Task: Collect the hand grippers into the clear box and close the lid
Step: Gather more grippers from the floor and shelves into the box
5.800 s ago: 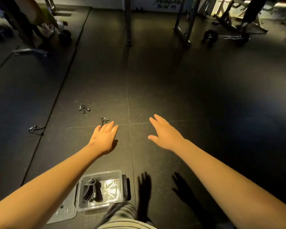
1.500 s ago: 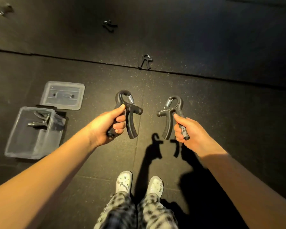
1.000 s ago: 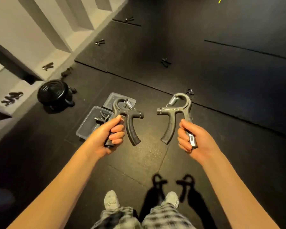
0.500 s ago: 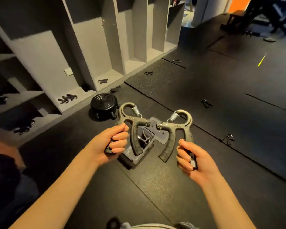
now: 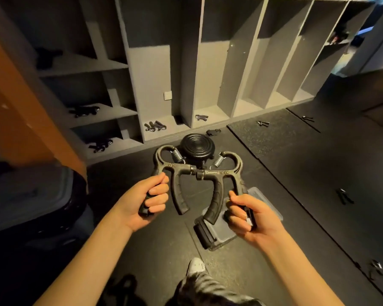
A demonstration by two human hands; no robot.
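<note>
Both hands raised, a hand gripper in each.
The left hand (image 5: 149, 202) wraps one handle of the left hand gripper (image 5: 175, 173); the right hand (image 5: 250, 217) clasps the right hand gripper (image 5: 221, 180), the knobs nearly touching. The clear box (image 5: 228, 234) sits on the floor (image 5: 296, 184) at 5 o'clock beneath the right hand. Shelves (image 5: 155, 85) bound 12; bare floor opens toward 3.

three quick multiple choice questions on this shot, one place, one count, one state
1. Where is the clear box? A) on a shelf B) on the floor below the right hand C) on a chair
2. How many hand grippers are held? A) none B) one C) two
3. The left hand: A) lies flat B) grips one handle C) squeezes both handles
Answers: 1 B, it shows beneath that hand; 2 C, one per hand; 3 B, the other handle stands free.
</note>
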